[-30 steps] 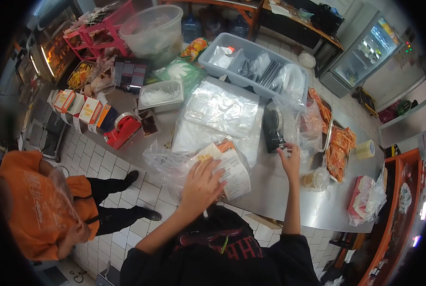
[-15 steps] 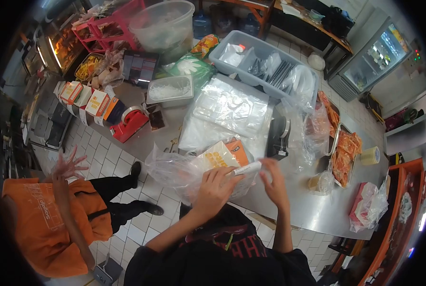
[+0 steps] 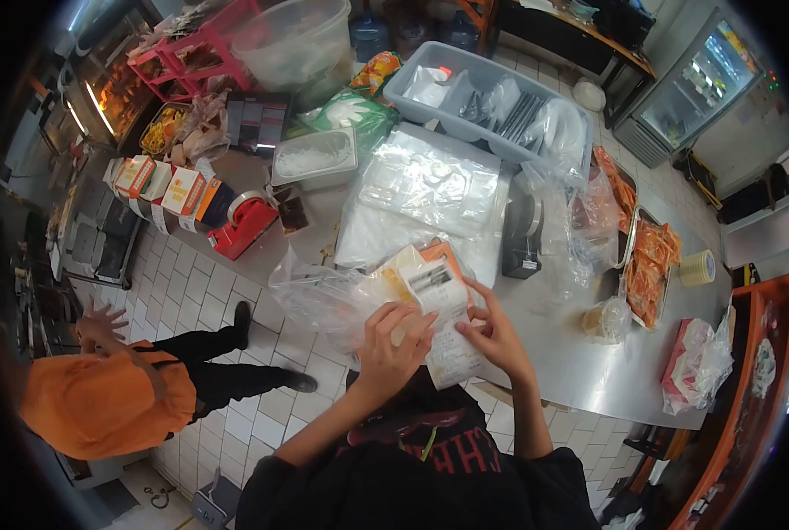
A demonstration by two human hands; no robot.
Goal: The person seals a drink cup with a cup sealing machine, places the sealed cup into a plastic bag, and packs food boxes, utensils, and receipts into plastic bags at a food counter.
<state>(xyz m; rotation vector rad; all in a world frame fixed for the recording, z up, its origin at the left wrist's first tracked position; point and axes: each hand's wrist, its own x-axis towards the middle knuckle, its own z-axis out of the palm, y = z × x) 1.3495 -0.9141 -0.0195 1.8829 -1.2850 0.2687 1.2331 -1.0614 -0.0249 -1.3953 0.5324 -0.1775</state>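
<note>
A printed paper receipt (image 3: 448, 331) is spread between my two hands, its lower end hanging over the table's front edge. My left hand (image 3: 396, 344) is closed at the receipt's left side, fingers curled. On the right edge, my right hand (image 3: 493, 333) pinches the paper between thumb and fingers. Directly behind the receipt stands an orange and white food box (image 3: 400, 272), partly hidden by it. A clear plastic bag (image 3: 319, 296) lies around the box and bulges out to the left.
A stack of clear plastic bags (image 3: 430, 190) lies ahead, with a black label printer (image 3: 523, 234) beside it. A red tape dispenser (image 3: 246, 223) and boxes (image 3: 182, 190) stand left. Trays of orange-coated meat (image 3: 650, 269) are right. A person in orange (image 3: 112, 402) stands at left.
The receipt, rolled up before, is now opened out and hangs down. My right hand has come in and taken its right edge. The person at left has shifted slightly.
</note>
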